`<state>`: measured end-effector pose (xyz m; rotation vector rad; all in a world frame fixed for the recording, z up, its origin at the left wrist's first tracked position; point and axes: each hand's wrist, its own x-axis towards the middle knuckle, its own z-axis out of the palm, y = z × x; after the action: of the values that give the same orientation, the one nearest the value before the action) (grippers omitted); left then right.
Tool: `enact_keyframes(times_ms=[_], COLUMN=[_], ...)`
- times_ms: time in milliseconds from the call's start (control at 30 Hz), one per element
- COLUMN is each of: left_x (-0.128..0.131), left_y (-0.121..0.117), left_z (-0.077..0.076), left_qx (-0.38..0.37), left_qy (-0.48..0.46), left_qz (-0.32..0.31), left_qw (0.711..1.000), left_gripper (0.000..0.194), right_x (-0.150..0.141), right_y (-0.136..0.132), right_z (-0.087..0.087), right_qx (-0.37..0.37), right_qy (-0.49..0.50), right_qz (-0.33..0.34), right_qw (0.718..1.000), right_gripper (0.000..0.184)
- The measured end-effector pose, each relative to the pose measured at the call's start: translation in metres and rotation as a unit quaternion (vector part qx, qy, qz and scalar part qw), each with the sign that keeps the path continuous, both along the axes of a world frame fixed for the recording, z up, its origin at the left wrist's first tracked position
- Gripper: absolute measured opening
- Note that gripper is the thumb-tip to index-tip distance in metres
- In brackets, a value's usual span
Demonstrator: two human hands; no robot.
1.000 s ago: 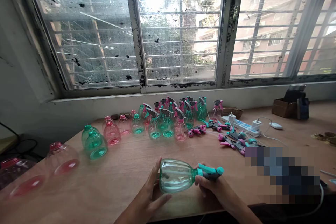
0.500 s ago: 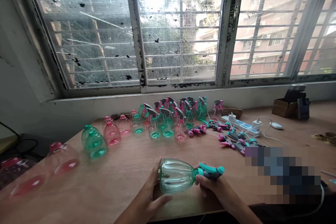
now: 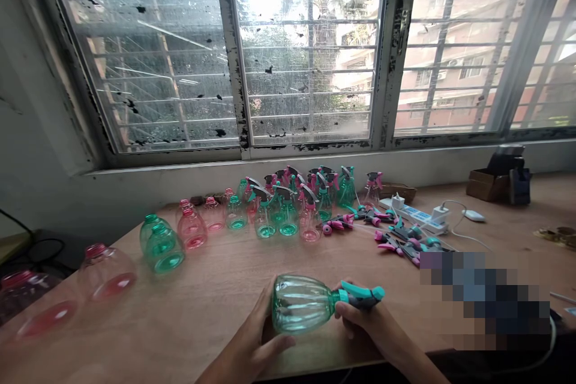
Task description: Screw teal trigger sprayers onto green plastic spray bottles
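Observation:
A clear green spray bottle (image 3: 302, 305) lies sideways in the air between my hands, above the table's front edge. Its base faces left, and its teal and dark grey spray head (image 3: 363, 295) points right. My left hand (image 3: 263, 327) is curved around the base end, with the thumb below and the fingers behind it. At the neck, my right hand (image 3: 362, 318) grips where the spray head meets the bottle; some of its fingers are hidden behind.
Several pink and green bottles without heads (image 3: 162, 246) stand along the left. Bottles with spray heads (image 3: 288, 213) cluster by the window. Loose spray heads (image 3: 407, 240) lie right of centre, near a white power strip (image 3: 416, 216). A cardboard box (image 3: 488, 185) sits far right.
The bottle's base end has shifted very slightly left and down, and its ribs appear turned a little. Both hands stay nearly in place on it.

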<state>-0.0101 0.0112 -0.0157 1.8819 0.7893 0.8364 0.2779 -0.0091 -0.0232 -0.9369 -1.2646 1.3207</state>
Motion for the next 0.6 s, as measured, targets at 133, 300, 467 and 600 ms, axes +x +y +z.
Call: enact_keyframes(times_ms=[133,300,467,600], left_x=[0.0032,0.0041,0.0026,0.0004], left_y=[-0.0023,-0.0043,-0.0038,-0.0024], left_z=[0.0023,0.0027,0.0004,-0.0016], left_qx=[-0.022,-0.047,-0.032,-0.05], left_qy=[0.004,-0.015,0.008,0.008], left_qz=[0.017,0.009,0.026,0.024], left_qw=[1.0,0.999,0.999,0.998], left_gripper=[0.098,0.103,0.11,0.113], right_x=[0.0007,0.0012,-0.0001,-0.0014], right_y=[-0.0011,-0.0006,-0.0014,-0.003], right_z=[0.0022,0.0021,0.0035,0.0042], right_qx=[0.01,0.007,0.009,0.0], right_qy=[-0.011,-0.026,-0.008,0.029], right_qz=[0.009,0.002,0.004,0.005], right_qw=[1.0,1.0,1.0,1.0], right_gripper=[0.04,0.041,0.039,0.036])
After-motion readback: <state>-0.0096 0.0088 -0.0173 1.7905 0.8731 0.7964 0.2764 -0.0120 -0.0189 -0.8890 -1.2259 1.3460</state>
